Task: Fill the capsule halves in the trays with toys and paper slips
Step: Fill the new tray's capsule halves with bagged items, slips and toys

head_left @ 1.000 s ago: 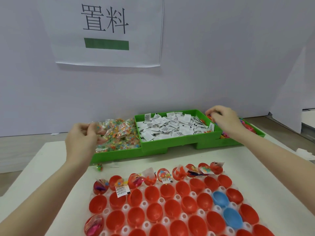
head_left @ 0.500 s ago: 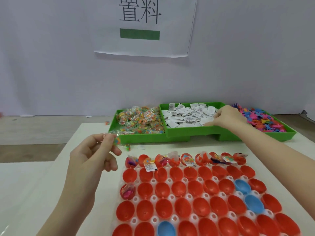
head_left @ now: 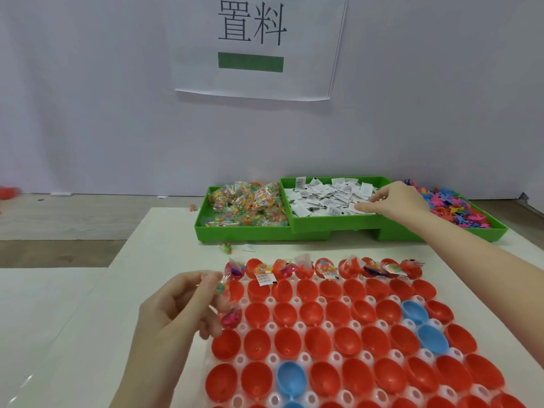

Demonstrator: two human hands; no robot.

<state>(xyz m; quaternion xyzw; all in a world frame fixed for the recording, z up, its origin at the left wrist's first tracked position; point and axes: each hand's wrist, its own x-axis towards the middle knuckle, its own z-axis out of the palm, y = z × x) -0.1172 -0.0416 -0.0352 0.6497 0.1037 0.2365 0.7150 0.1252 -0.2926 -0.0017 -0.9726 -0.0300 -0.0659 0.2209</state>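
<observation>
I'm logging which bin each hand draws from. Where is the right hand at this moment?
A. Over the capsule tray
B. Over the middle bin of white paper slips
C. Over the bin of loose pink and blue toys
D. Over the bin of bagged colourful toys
B: the right hand reaches into the middle green bin, its fingertips on the white paper slips.

Red capsule halves, with a few blue ones among them, sit open side up in a white holder tray at the near edge of the tabletop; only its far row and two left-edge cups hold toys and slips. Along the far edge, three green trays hold bagged toys, paper slips and loose pink and blue toys. One small clear toy bag hangs above the holder's left edge.
</observation>
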